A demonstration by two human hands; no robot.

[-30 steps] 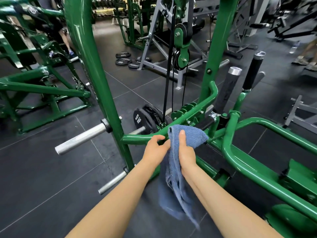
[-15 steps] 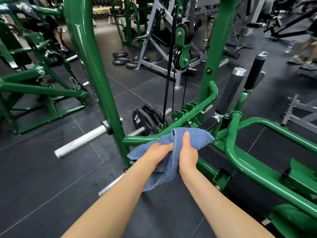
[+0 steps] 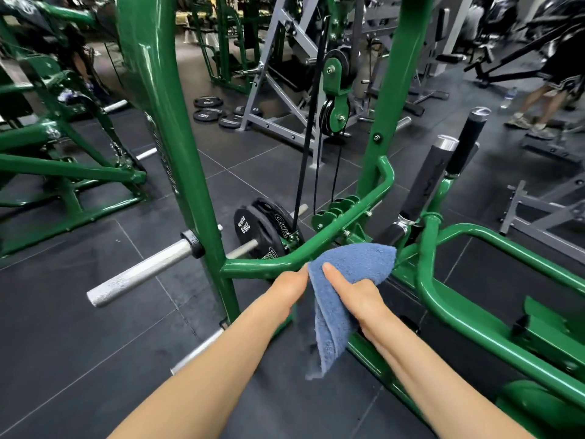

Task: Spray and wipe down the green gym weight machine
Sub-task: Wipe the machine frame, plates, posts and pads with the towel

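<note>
Forearms reach up from the bottom of the frame to the centre, where both hands hold a blue towel (image 3: 351, 274); the right hand (image 3: 357, 296) grips it with thumb laid along the cloth and fingers curled behind, while the left hand (image 3: 289, 288) appears to pinch its left edge, though its fingers are mostly hidden; the towel's bunched top sits against the curved green bar (image 3: 262, 266) of the green gym weight machine (image 3: 177, 153), its tail hanging loose toward the floor; just behind, centre frame, a black weight plate (image 3: 253, 231) sits on a peg, with the cable and pulley (image 3: 335, 115) rising above; a steel peg (image 3: 139, 274) juts left; no spray bottle shows. Risk, as I judge it: the dangling tail could snag on bolts or the plate peg, or drag the floor and smear grit onto the paint.
</note>
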